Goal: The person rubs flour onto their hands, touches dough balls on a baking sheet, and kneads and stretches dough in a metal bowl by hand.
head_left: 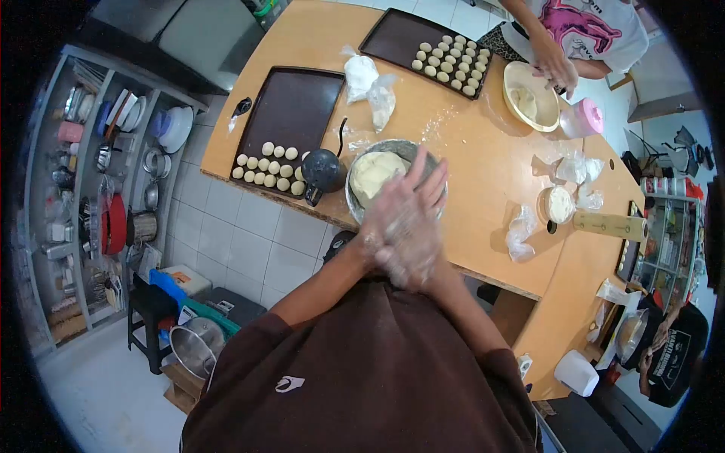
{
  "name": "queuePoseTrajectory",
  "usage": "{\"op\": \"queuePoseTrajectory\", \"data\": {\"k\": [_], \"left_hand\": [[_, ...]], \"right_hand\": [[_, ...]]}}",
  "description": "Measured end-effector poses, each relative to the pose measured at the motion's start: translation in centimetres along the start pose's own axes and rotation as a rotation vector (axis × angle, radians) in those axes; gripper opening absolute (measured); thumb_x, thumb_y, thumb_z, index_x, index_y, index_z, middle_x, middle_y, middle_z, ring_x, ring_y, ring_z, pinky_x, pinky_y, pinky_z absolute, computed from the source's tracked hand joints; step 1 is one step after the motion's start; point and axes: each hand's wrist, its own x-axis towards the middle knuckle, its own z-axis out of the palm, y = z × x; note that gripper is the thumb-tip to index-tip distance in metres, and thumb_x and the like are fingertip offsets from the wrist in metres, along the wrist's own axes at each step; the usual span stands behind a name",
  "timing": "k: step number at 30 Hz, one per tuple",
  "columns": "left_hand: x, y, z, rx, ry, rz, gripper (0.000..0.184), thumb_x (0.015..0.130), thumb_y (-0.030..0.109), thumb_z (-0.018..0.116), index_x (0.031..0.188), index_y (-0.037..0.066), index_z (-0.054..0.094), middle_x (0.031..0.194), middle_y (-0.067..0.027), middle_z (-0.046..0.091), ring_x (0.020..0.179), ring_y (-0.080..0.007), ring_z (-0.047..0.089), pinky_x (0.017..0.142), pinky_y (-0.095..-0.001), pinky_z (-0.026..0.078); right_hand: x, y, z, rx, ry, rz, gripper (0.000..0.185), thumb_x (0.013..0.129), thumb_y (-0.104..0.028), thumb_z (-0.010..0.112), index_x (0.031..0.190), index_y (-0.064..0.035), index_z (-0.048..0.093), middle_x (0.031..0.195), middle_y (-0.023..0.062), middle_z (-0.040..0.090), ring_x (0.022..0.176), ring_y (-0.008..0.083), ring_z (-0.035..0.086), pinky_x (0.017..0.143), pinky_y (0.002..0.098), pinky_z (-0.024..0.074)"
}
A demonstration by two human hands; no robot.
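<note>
Tan wood makes up the table [483,166] in front of me. On it, the nearer tray [291,109], dark, holds pale dough balls [266,180] toward its near end; the farther tray [393,45] carries more at its right end. Next comes a grey bowl [400,145] with a big lump of dough [371,175] inside, partly covered by my fingers in view, then a cream bowl [549,117] with a smaller lump [522,104] and a co-worker's hand [555,66] at its rim. My left hand [391,211], fingers stretched apart, is pressed together with my right hand [411,253]; both are whitened and blurred, and I cannot tell how the right fingers lie. Just left of the grey bowl is a black rounded object [322,170]. The bowl stands near the table's near edge; rightward, tabletop runs widely to a plastic bag [521,234].
</note>
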Motion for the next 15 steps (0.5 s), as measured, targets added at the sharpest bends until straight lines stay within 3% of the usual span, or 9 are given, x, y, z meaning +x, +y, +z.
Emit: {"op": "queuePoseTrajectory", "data": {"k": [1,3,7,9,10,11,12,14,15], "left_hand": [[0.4,-1.7,-1.4,0.191,0.088,-0.008,0.071,0.101,0.052,0.033,0.157,0.018,0.005,0.162,-0.0100,0.015,0.148,-0.0225,0.015,0.121,-0.0414,0.009],[-0.9,-2.1,-1.2,0.154,0.078,-0.080,0.072,0.101,0.052,0.033,0.157,0.017,0.004,0.162,-0.0111,0.014,0.149,-0.0231,0.014,0.121,-0.0420,0.009],[-3.2,-1.3,-0.3,0.104,0.042,-0.213,0.073,0.100,0.052,0.032,0.157,0.016,0.003,0.162,-0.0133,0.011,0.150,-0.0245,0.011,0.121,-0.0432,0.010],[-1.9,0.5,0.8,-0.078,0.043,-0.121,0.070,0.102,0.047,0.034,0.156,0.010,0.009,0.161,-0.0106,0.017,0.150,-0.0200,0.009,0.121,-0.0396,0.007],[-1.0,1.3,1.0,-0.165,0.042,-0.071,0.068,0.103,0.045,0.034,0.155,0.008,0.012,0.161,-0.0092,0.020,0.150,-0.0177,0.008,0.121,-0.0378,0.005],[-0.5,0.9,0.2,0.020,-0.027,-0.004,0.072,0.101,0.050,0.031,0.156,0.010,0.007,0.162,-0.0114,0.011,0.150,-0.0264,0.011,0.120,-0.0387,0.017],[-0.2,-0.3,-0.9,0.047,-0.045,-0.063,0.072,0.101,0.050,0.032,0.156,0.010,0.008,0.162,-0.0117,0.011,0.150,-0.0261,0.011,0.120,-0.0393,0.017],[0.4,-2.8,-3.2,0.101,-0.095,-0.190,0.072,0.101,0.050,0.033,0.156,0.011,0.008,0.162,-0.0123,0.011,0.150,-0.0257,0.011,0.120,-0.0405,0.016],[0.0,-3.2,-3.2,-0.167,-0.165,-0.273,0.073,0.101,0.050,0.036,0.156,0.010,0.010,0.163,-0.0112,0.011,0.150,-0.0237,0.011,0.120,-0.0406,0.016]], "right_hand": [[0.2,-1.1,0.2,-0.012,-0.053,-0.069,0.065,0.100,-0.042,0.035,0.147,0.0021,0.032,0.155,0.0230,0.027,0.147,0.0377,0.019,0.118,0.0554,0.0034],[2.6,-3.8,-2.1,-0.151,-0.181,-0.182,0.069,0.098,-0.044,0.043,0.151,-0.0024,0.028,0.156,0.0198,0.029,0.147,0.0355,0.021,0.119,0.0561,0.0078],[0.9,0.7,-1.5,-0.143,-0.114,0.091,0.072,0.097,-0.049,0.043,0.153,-0.0082,0.023,0.159,0.0165,0.021,0.149,0.0322,0.015,0.119,0.0560,0.0040],[0.6,2.6,-1.5,-0.143,-0.088,0.214,0.074,0.097,-0.051,0.043,0.154,-0.0111,0.021,0.161,0.0148,0.017,0.150,0.0305,0.011,0.119,0.0559,0.0021],[0.5,1.7,-1.1,-0.207,-0.149,0.095,0.075,0.096,-0.052,0.042,0.155,-0.0116,0.019,0.161,0.0157,0.016,0.150,0.0306,0.010,0.119,0.0559,0.0024],[-0.3,-0.5,-0.3,-0.266,-0.210,-0.015,0.075,0.096,-0.052,0.042,0.155,-0.0121,0.018,0.161,0.0165,0.015,0.150,0.0308,0.009,0.119,0.0560,0.0027],[-0.4,-2.5,0.3,-0.321,-0.269,-0.112,0.076,0.095,-0.053,0.041,0.155,-0.0126,0.017,0.161,0.0174,0.015,0.150,0.0309,0.008,0.118,0.0560,0.0029],[2.3,-3.5,-0.7,-0.315,-0.134,-0.190,0.074,0.096,-0.051,0.038,0.151,-0.0032,0.026,0.158,0.0154,0.025,0.149,0.0320,0.014,0.119,0.0562,-0.0004],[3.4,-3.5,-1.3,-0.315,-0.066,-0.235,0.074,0.096,-0.050,0.037,0.148,0.0015,0.031,0.156,0.0145,0.030,0.148,0.0325,0.017,0.119,0.0562,-0.0021]]}}
